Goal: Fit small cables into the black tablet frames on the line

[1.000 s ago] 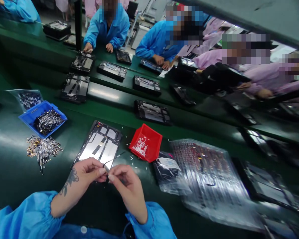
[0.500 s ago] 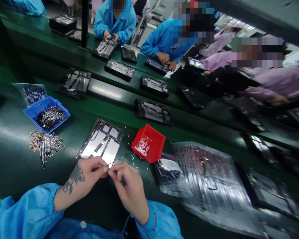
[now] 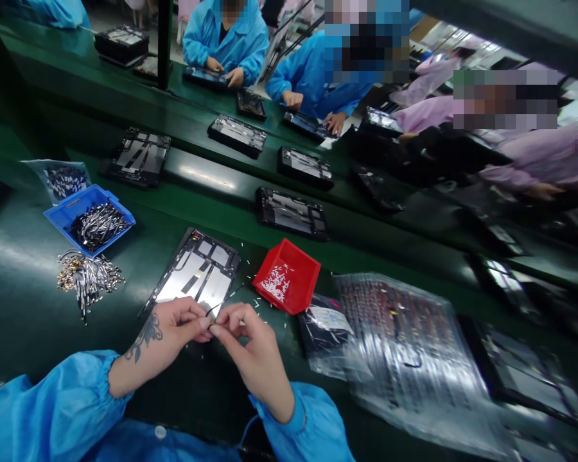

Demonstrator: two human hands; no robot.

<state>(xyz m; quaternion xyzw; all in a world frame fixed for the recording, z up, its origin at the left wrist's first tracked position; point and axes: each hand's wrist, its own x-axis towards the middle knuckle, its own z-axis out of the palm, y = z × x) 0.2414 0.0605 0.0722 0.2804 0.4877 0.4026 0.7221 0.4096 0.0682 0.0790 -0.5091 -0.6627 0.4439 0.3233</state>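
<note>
My left hand (image 3: 180,328), with a dark tattoo, is closed in a pinch at one end of a thin dark cable (image 3: 227,298). My right hand (image 3: 253,350) pinches close beside it, its fingertips nearly touching the left ones. The cable's free part sticks up and to the right; what lies between the fingertips is too small to make out. Just beyond both hands lies an opened tablet-like device (image 3: 200,266) with silver plates and black strips. A red bin (image 3: 302,279) of small white pieces stands to its right, with some pieces scattered on the green table.
At left are a blue bin (image 3: 60,215) of cables, a loose cable pile (image 3: 90,279) and a plastic bag of parts (image 3: 65,179). Plastic packs (image 3: 409,346) lie at right. Beyond, devices (image 3: 291,213) ride along a belt (image 3: 207,176); co-workers (image 3: 231,38) sit across.
My hands stay together and have shifted only slightly. Devices on the near belt have moved a little left, those on the far lane a little right. A co-worker's device across the way now appears dark.
</note>
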